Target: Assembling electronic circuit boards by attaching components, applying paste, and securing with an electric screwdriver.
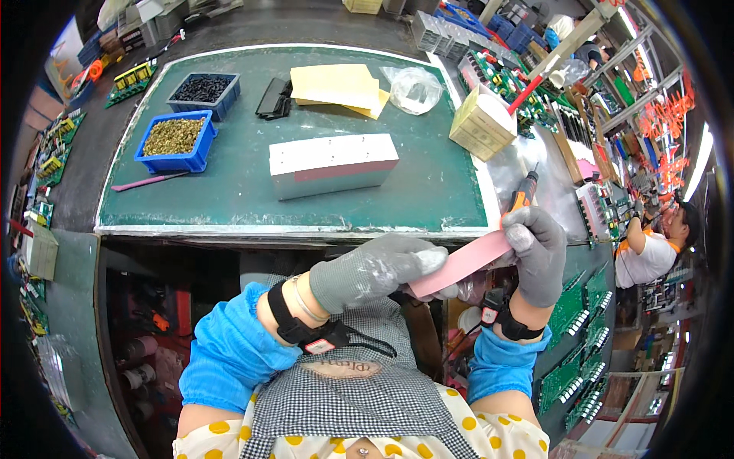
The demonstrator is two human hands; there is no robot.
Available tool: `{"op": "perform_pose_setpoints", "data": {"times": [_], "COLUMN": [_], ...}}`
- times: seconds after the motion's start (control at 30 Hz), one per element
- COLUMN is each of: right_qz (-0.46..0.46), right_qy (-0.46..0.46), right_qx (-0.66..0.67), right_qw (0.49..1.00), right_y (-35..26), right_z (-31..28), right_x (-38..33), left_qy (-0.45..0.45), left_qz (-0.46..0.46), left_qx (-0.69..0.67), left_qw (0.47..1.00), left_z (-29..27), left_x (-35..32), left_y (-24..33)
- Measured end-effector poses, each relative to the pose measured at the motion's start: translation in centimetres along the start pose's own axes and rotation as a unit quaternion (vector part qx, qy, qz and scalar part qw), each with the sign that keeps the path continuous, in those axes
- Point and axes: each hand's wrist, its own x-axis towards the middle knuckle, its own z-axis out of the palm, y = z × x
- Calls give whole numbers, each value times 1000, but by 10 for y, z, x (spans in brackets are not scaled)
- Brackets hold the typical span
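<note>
A flat pink strip (463, 265) is stretched between my two grey-gloved hands, just in front of the bench's near edge. My left hand (382, 268) pinches its left end, thumb on top and fingers beneath. At the other end, my right hand (535, 245) grips it between thumb and fingers. An orange-and-black electric screwdriver (524, 193) lies just beyond my right hand, its tip pointing away. Farther in on the green mat (237, 183) stands a long metal box (334, 166) with a white top and a pink strip along part of its upper edge.
At the mat's left are a blue bin (202, 153) of brass-coloured small parts, a grey-blue bin (233, 107) of black parts and a pink stick-like tool (149, 182). Yellow sheets (332, 83), a clear bag (415, 89) and a cardboard box (483, 126) stand behind. Another person (650, 249) works at right.
</note>
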Motion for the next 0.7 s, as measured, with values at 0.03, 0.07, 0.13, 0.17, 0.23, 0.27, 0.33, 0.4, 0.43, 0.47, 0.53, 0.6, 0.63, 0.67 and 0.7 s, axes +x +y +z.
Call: {"op": "perform_pose_setpoints", "data": {"times": [0.03, 0.07, 0.13, 0.17, 0.23, 0.27, 0.33, 0.4, 0.43, 0.47, 0.53, 0.6, 0.63, 0.67, 0.7], "right_qz": [3, 10, 17, 11, 8, 11, 13, -3, 2, -4, -5, 0, 1, 2, 2], "right_qy": [-4, -15, -29, -30, -31, -36, -43, -43, -48, -49, -51, -53, -54, -58, -59], "right_qx": [-4, -2, 1, 13, 24, 34, 44, -5, -11, -25, -39, -9, -14, -13, -6], "right_qw": [1000, 1000, 999, 999, 999, 999, 998, 999, 999, 998, 998, 999, 998, 998, 998], "right_y": [2, 5, 11, 14, 18, 20, 21, 21, 22, 22, 24, 27, 28, 29, 30], "right_z": [0, 0, 1, 2, 3, 4, 5, 5, 5, 5, 6, 7, 8, 8, 8], "right_x": [2, 4, 9, 12, 17, 19, 26, 30, 31, 32, 32, 33, 33, 34, 34], "left_qy": [14, 28, 36, 49, 61, 60, 62, 91, 104, 104, 100, 101, 101, 100, 94], "left_qz": [-7, -16, -7, -34, -64, -74, -83, -73, -74, -77, -72, -72, -72, -74, -64], "left_qx": [-30, -56, -31, -65, -101, -57, -11, 39, 42, 40, 61, 47, 50, 50, 60], "left_qw": [999, 998, 999, 996, 991, 994, 995, 992, 991, 991, 990, 991, 991, 991, 992], "left_z": [-1, -3, -8, -10, -12, -12, -14, -13, -14, -16, -19, -20, -21, -22, -23], "left_x": [-2, -4, -3, -2, 2, 4, 7, 7, 8, 9, 10, 9, 9, 9, 10], "left_y": [-2, -4, -5, -4, -3, -3, -2, -3, -4, -5, -7, -10, -12, -13, -14]}}
